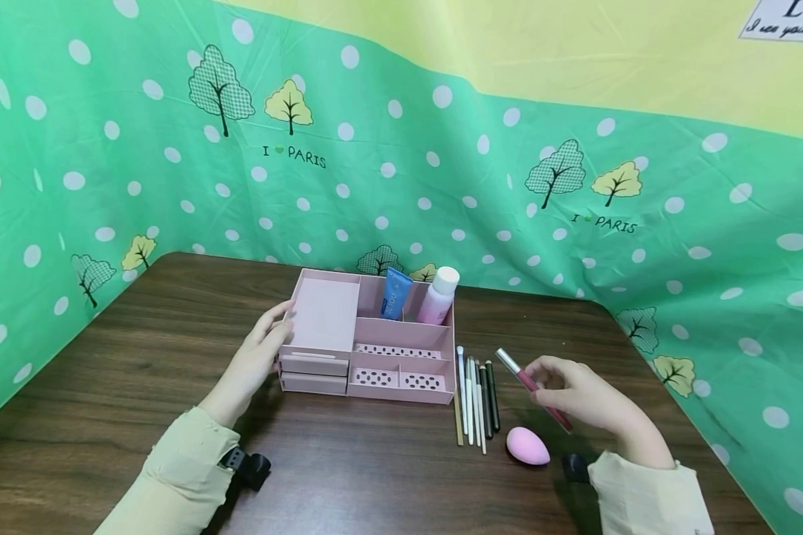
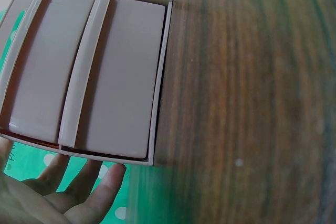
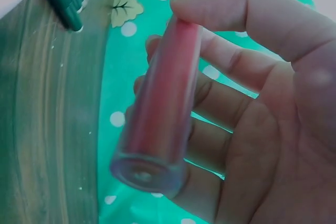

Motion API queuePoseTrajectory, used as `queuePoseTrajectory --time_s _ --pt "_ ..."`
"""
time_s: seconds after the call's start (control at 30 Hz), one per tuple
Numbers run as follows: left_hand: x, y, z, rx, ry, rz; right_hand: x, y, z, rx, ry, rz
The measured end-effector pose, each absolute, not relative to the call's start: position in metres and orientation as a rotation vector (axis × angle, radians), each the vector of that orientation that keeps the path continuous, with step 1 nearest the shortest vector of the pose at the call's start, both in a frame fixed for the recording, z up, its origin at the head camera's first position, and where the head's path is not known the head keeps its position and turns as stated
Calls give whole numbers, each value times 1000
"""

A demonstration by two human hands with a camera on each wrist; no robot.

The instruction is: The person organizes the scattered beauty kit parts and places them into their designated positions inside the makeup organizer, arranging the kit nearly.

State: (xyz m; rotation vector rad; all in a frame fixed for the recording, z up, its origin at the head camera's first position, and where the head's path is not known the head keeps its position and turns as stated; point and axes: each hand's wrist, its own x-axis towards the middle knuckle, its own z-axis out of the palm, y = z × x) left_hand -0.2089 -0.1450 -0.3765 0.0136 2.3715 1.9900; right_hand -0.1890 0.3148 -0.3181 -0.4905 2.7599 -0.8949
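My left hand (image 1: 257,357) touches the left side of a pink desktop organizer (image 1: 401,338), its fingers fairly straight along the wall. In the left wrist view those fingers (image 2: 105,190) lie against the side of the organizer's two drawers (image 2: 121,77). Between thumb and fingers, my right hand (image 1: 585,394) pinches a lip gloss tube (image 1: 527,381) with a silver cap, tilted above the table. The right wrist view shows the tube's clear base and red-pink body (image 3: 165,98) up close. A pink makeup sponge (image 1: 527,446) lies just in front of that hand.
Several makeup brushes (image 1: 475,401) lie side by side along the organizer's right edge. A blue tube (image 1: 396,293) and a white-capped pink bottle (image 1: 438,297) stand in its back compartments. Behind the dark wooden table (image 1: 361,475) hangs a green dotted curtain (image 1: 388,193).
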Motion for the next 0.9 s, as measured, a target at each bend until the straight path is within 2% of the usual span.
queuePoseTrajectory --time_s 0.9 --pt "-209 -145 -376 3 2382 1970 -180 280 -308 -537 2854 -992"
